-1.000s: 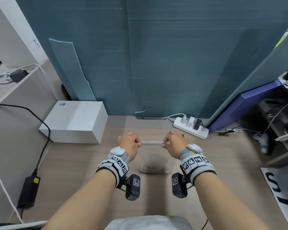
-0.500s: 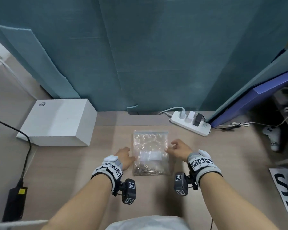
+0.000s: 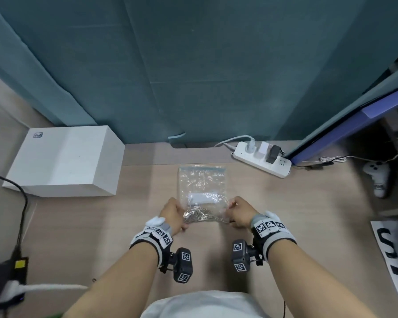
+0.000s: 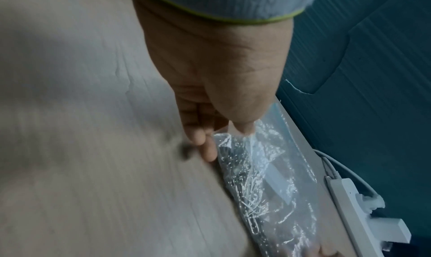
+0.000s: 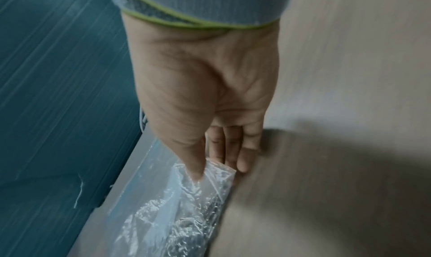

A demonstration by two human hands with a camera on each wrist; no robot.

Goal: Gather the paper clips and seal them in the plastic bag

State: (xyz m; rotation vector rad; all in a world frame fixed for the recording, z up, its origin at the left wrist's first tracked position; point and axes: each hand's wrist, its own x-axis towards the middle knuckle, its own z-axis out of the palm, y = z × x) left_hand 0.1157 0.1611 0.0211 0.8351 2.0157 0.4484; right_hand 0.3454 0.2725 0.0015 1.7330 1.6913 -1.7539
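A clear zip plastic bag (image 3: 201, 182) lies flat on the wooden table (image 3: 101, 226), its blue zip strip at the far end. Inside, the paper clips (image 3: 200, 218) are heaped at the near end, below a white label. My left hand (image 3: 183, 216) pinches the bag's near left corner; in the left wrist view, the left hand (image 4: 221, 137) has its thumb on the plastic bag (image 4: 261, 169) and fingers at the edge. My right hand (image 3: 228, 213) pinches the near right corner; in the right wrist view, the right hand (image 5: 210, 169) has its thumb on the bag (image 5: 177, 215) and fingers beneath.
A white box (image 3: 64, 161) stands at the left. A white power strip (image 3: 262, 160) with plugs lies just behind the bag to the right. A black cable and adapter (image 3: 21, 265) lie far left, and a white game controller (image 3: 377, 177) far right. A teal panel (image 3: 193, 76) closes the back.
A second ago both hands held the bag upright by its zip edge. It was then laid flat and let go; now both hands have moved in and pinch its near corners.
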